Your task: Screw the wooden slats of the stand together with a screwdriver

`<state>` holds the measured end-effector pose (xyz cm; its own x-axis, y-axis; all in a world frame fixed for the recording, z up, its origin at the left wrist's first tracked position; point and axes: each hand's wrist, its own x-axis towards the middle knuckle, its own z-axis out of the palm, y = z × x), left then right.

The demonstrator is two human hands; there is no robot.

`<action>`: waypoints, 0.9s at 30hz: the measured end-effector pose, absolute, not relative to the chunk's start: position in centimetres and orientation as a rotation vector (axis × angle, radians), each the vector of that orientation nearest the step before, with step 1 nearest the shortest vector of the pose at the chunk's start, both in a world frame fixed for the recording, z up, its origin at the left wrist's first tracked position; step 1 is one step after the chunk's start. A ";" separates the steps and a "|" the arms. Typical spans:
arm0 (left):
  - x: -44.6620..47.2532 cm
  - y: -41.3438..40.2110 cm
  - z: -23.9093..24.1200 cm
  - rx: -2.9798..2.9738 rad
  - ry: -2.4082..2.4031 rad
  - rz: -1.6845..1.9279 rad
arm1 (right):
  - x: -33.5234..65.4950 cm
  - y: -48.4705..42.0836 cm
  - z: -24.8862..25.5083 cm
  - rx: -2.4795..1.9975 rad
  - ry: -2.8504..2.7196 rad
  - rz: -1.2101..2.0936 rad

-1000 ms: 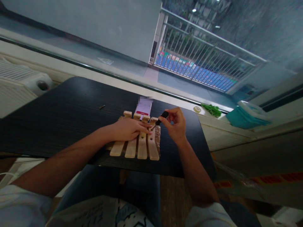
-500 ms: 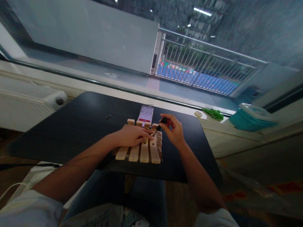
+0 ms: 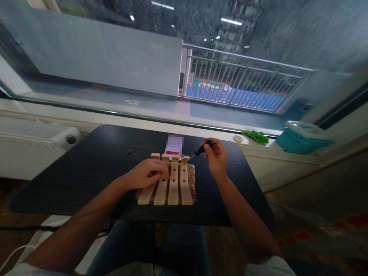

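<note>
Several curved pale wooden pieces (image 3: 173,191) lie side by side on brown wrapped padding (image 3: 191,178). Paired dark holes show in the right-hand ones. My left hand (image 3: 149,173) rests over the left pieces, its fingers bent together near a hole; anything between the fingertips is hidden. To the right, my right hand (image 3: 217,157) grips a black-handled screwdriver (image 3: 204,147). Its shaft slants down leftward, with the tip near the upper end of the rightmost piece and off its holes. Whether the tip touches wood I cannot tell.
A lit phone (image 3: 173,147) lies behind the wooden pieces on the black table (image 3: 109,153). Left of it is a small thin metallic rod (image 3: 129,152). The windowsill holds a tape roll (image 3: 237,139), a green cloth (image 3: 255,137) and a teal bin (image 3: 301,140). A radiator (image 3: 34,138) stands left.
My right hand has lifted the screwdriver up and away from the hole in the rightmost piece. My left hand has drawn back leftward, uncovering more of the right-hand pieces. The camera view has shifted.
</note>
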<state>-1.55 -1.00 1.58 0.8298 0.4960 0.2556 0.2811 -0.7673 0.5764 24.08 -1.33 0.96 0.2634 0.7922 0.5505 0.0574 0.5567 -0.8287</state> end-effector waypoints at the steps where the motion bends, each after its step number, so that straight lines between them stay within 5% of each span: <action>1: -2.1 -1.1 1.7 2.451 0.652 0.602 | 24.0 -1.3 1.0 -0.864 -1.211 0.614; 13: -9.6 2.7 0.3 2.223 1.400 0.934 | 24.4 -0.9 0.7 -0.874 -1.214 0.579; 27: -14.0 4.8 -3.7 2.196 1.773 0.854 | 24.9 -1.1 0.8 -0.866 -1.144 0.588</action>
<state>-13.95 4.82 -3.73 0.1170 0.9428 0.3122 0.8317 -0.2649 0.4880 24.92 -1.06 0.84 0.3259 0.7829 0.5299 0.0247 0.5533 -0.8326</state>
